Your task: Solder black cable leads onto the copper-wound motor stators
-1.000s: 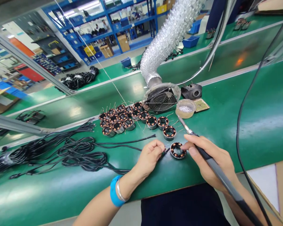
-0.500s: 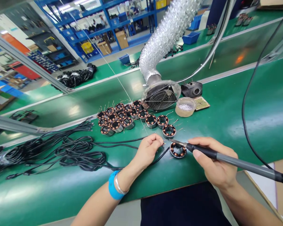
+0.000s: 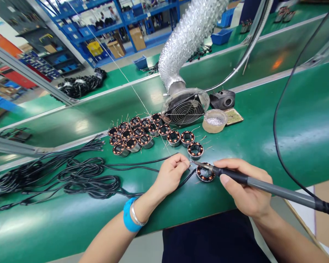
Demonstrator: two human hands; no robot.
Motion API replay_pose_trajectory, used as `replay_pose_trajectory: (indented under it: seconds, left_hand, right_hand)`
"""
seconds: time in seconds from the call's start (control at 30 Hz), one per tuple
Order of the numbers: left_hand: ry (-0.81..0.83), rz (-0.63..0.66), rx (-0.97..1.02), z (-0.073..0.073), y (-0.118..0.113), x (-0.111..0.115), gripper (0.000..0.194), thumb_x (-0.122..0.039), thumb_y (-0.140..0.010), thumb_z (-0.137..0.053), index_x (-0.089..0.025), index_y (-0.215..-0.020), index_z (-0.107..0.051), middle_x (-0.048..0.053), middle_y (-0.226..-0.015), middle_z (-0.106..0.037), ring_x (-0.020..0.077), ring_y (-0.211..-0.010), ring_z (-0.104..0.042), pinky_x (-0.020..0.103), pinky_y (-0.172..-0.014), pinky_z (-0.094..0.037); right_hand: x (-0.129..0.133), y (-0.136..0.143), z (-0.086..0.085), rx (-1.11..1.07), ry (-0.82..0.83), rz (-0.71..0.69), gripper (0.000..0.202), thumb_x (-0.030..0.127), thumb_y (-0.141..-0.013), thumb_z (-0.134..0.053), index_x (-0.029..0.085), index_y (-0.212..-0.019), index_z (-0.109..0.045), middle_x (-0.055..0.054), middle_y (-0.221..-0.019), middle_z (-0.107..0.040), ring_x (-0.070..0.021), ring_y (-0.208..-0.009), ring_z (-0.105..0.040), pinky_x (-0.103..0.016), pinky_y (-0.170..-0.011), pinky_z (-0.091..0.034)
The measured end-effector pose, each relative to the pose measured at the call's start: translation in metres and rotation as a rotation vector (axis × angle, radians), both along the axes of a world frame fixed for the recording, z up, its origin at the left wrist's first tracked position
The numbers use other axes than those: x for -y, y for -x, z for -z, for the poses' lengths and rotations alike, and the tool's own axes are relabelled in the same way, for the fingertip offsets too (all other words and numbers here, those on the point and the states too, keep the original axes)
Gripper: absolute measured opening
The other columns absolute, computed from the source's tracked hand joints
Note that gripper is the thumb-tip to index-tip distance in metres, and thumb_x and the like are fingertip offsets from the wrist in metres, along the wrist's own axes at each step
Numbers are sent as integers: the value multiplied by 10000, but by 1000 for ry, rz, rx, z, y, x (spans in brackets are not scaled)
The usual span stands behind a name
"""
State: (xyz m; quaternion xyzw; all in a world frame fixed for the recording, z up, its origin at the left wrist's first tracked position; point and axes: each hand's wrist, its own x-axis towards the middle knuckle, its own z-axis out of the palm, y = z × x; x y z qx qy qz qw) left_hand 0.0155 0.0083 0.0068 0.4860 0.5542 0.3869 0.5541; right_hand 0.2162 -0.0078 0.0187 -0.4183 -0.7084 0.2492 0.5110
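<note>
My right hand (image 3: 248, 186) is closed around the grey and black handle of a soldering iron (image 3: 279, 189). The iron's tip points left, passing over a copper-wound motor stator (image 3: 206, 178) and ending close to my left fingertips. My left hand (image 3: 170, 174), with a blue band and a silver bangle at the wrist, pinches a thin wire, mostly covered by the fingers. From under that hand a black cable (image 3: 186, 179) runs to the stator. Just behind stands another stator (image 3: 195, 150) with loose wire ends.
Several more stators (image 3: 131, 144) are grouped behind my left hand. Bundled black cables (image 3: 90, 179) lie to the left. A round fume-extractor fan (image 3: 185, 109) on a silver duct (image 3: 178, 47) stands behind, beside a small tub (image 3: 214, 122) and an iron holder (image 3: 222, 99).
The view has shifted slightly, moving the scene a little left and up. The iron's tip has come slightly nearer my left fingertips. Both hands keep their grip.
</note>
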Motion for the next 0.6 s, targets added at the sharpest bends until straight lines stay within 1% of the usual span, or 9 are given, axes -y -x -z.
replay_pose_trajectory:
  seconds: [0.1, 0.23, 0.4, 0.47, 0.6]
  left_hand:
    - [1, 11, -11, -1, 0, 0, 167, -311, -776, -558, -174, -683, -535, -71, -563, -385, 89, -530, -291, 227, -511, -245]
    - [-1, 27, -14, 0, 1, 1, 165, -304, -780, -553, -175, -678, -535, -68, -564, -391, 91, -533, -294, 230, -512, -245]
    - [-2, 30, -9, -1, 1, 1, 166, -304, -781, -552, -174, -681, -536, -69, -563, -390, 90, -531, -291, 228, -512, -248]
    - [-3, 28, -15, -1, 1, 1, 161, -299, -778, -549, -174, -677, -535, -67, -562, -394, 91, -530, -293, 228, -510, -248]
    - [4, 30, -30, 0, 1, 1, 168, -307, -783, -552, -173, -682, -539, -66, -565, -396, 90, -530, -296, 226, -511, -249]
  right_hand:
    - [0, 2, -3, 0, -35, -45, 183, 130, -828, -581, 206, -973, -662, 6, -836, -696, -119, -680, -647, -225, -624, -515]
    - [2, 5, -6, 8, -101, -95, 221, 99, -804, -585, 176, -996, -664, -3, -756, -654, -113, -591, -573, -245, -552, -470]
    - [4, 9, -6, 73, -192, -109, 223, 96, -797, -562, 155, -978, -679, -26, -689, -630, -124, -533, -488, -276, -505, -420]
    - [5, 9, -6, 94, -194, -106, 220, 101, -802, -552, 164, -967, -683, -29, -691, -637, -126, -525, -480, -279, -500, -417]
    - [4, 7, -12, 40, -221, -90, 257, 92, -787, -552, 178, -995, -676, -28, -709, -654, -136, -525, -514, -280, -495, -435]
